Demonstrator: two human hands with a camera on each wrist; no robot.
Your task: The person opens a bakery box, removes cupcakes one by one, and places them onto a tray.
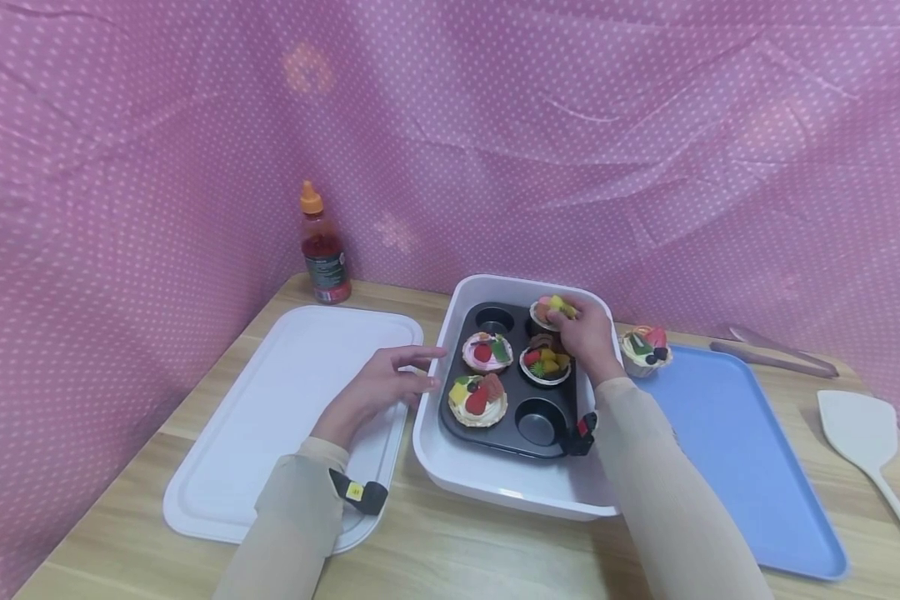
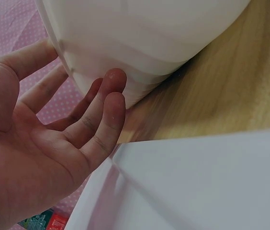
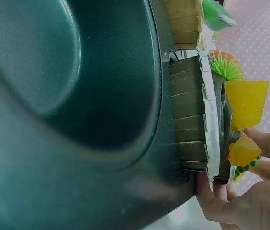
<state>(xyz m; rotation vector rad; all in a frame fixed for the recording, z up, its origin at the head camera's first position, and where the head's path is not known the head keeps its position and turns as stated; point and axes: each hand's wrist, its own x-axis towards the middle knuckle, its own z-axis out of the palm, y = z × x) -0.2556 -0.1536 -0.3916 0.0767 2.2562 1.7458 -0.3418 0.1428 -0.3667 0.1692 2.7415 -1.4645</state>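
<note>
My right hand [image 1: 589, 335] grips a fruit tart [image 1: 544, 313] with pale and yellow toppings at the far right cup of a dark muffin tin [image 1: 512, 407]. The tin lies inside a white tub [image 1: 487, 490]. Beside the right hand is a chocolate fruit tart [image 1: 546, 365], whose brown case [image 3: 188, 115] partly hides the fingers in the right wrist view. A pink tart [image 1: 487, 353] and a cream tart [image 1: 478, 402] fill left cups. My left hand [image 1: 381, 385], fingers spread and loosely bent, is at the tub's left wall [image 2: 125, 43].
A white lidded-looking tray [image 1: 292, 400] lies left of the tub, partly under my left arm. To the right are a blue tray [image 1: 742, 450], another fruit tart [image 1: 645, 350], tongs [image 1: 780, 358] and a white spatula [image 1: 861, 427]. A sauce bottle [image 1: 325, 258] stands at the back left.
</note>
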